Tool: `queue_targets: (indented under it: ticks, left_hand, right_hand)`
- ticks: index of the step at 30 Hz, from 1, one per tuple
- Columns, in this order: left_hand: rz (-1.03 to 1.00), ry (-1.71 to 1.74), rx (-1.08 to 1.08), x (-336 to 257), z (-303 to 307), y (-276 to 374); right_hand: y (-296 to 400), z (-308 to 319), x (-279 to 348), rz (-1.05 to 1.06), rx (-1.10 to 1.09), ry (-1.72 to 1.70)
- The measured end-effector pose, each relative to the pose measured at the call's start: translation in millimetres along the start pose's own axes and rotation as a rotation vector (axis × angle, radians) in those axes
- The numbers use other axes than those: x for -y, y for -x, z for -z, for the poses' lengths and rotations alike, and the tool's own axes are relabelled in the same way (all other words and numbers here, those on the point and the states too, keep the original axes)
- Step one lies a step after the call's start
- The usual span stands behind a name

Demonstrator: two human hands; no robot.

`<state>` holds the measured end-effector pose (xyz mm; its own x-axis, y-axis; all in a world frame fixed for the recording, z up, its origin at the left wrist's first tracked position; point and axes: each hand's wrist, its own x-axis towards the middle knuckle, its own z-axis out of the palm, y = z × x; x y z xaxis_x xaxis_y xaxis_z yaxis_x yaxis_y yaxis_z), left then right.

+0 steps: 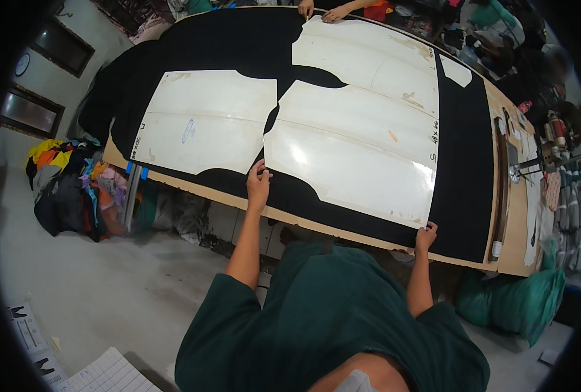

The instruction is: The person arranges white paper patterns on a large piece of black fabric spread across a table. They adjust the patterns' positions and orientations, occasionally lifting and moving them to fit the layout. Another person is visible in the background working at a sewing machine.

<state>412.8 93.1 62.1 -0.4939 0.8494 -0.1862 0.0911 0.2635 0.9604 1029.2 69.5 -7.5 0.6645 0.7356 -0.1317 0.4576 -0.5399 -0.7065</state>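
Observation:
A large white garment pattern piece lies on black fabric spread across the table. My left hand is at its near left corner, fingers bent; whether they pinch the edge is unclear. At the near right corner, my right hand has its fingers closed on the sheet. Left of it, a second white pattern piece rests flat, a narrow dark gap between the two. Beyond, a third white pattern piece adjoins the large one. A small white pattern piece sits at the far right.
Another person's hands touch the far pattern piece. A brown bar and a metal clamp-like tool are at the table's right end. Piled clothes stand left, a green sack right. The wooden table edge runs before me.

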Motion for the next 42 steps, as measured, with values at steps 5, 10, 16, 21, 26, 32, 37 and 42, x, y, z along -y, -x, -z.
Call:
queue_targets:
  ticks: [5,10,16,21,26,32,37,42]
  left_hand:
    - [0.016,-0.257,-0.048,37,9,0]
    - [-0.037,-0.411,-0.081,47,-6,3]
    - [0.205,0.202,-0.181,43,9,6]
    - [0.29,0.589,-0.416,55,56,-20]
    - [0.308,0.56,-0.547,47,93,-61]
    - [0.417,0.749,-0.362,51,145,-66]
    - [0.489,0.841,-0.364,45,167,-85]
    - [0.573,0.829,-0.366,60,191,-107]
  right_hand:
    - [7,-4,19,-0.041,0.031,-0.041]
    - [-14,-12,-26,0.125,-0.093,0.085]
    - [-17,-18,-33,-0.056,-0.058,-0.029]
    - [21,-9,11,0.247,-0.295,0.14]
    - [46,-16,44,0.011,-0.13,-0.246]
    - [149,-77,98,-0.135,-0.033,-0.565]
    - [267,-148,170,0.087,0.299,-0.343]
    - [341,-183,214,0.168,0.471,-0.206]
